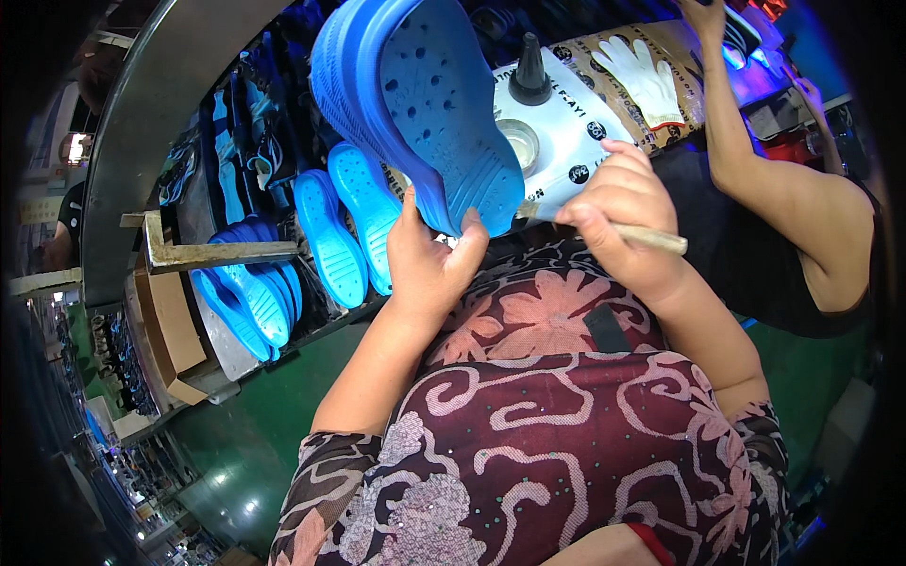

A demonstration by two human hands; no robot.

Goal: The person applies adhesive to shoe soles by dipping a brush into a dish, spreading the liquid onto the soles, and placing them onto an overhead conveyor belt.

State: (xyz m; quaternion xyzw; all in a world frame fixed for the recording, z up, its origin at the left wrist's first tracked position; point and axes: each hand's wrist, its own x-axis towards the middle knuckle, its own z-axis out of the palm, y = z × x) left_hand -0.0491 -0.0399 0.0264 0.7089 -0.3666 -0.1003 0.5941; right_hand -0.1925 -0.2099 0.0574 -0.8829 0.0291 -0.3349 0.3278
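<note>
Head view, the only one we're getting: we're holding a thick blue sole (444, 104) up in front of the chest, over the bench edge, with the left hand (434, 259) closed round its near end. It's looking like several layers nested together, but we can't count them. We're clamping just that end, probably so the holed face is staying clear of our digits and the rim is open to the other hand. Right hand (632, 212) is holding a brush (651, 238) in a narrow grip, handle lying across the palm, bristles pointing left at the sole's lower right edge; we can't tell if they're touching or just short of it. A round dish (521, 141) is sitting just behind the sole, partly hidden by it, likely there to be within easy brush reach. It's resting on a white sheet (566, 118), presumably protecting the bench, with a black cone (530, 71) standing upright beyond. A white glove (642, 80) is lying to the right, off the working spot. On the left, two lighter blue soles (330, 236) are lying side by side and a further pile of soles (255, 297) is sitting under a wooden bar (217, 253), seemingly grouped for easy left-hand pickup. A co-worker's arm (736, 123) is reaching forward on the right, well apart from our hands.
</note>
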